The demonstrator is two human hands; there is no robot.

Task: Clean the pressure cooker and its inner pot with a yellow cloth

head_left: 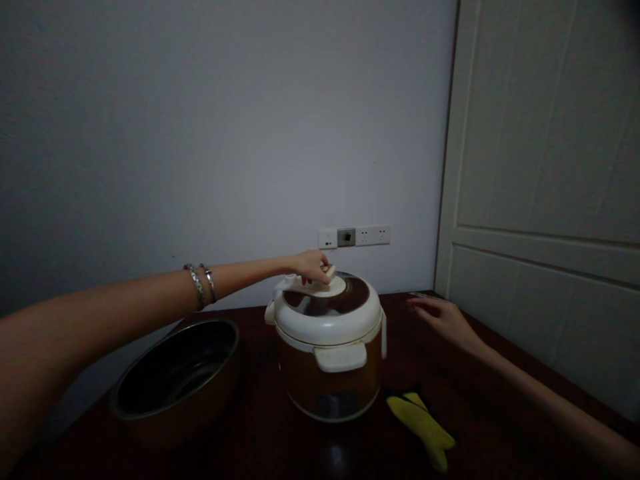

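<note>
At left, bowl (175,373) on table (500,393). Mid-table, cooker (327,373), left hand (310,265) pinched shut on knob (331,272) atop lid (327,319). Rightward, right hand (443,317) spread loose, holding nothing, low over table. Risk of dragging or tipping cooker with a one-handed tug, body unbraced.

white-and-brown rice cooker (330,347), yellow cloth (423,423), dark red-brown table (500,413), silver bangles (201,285)
</note>
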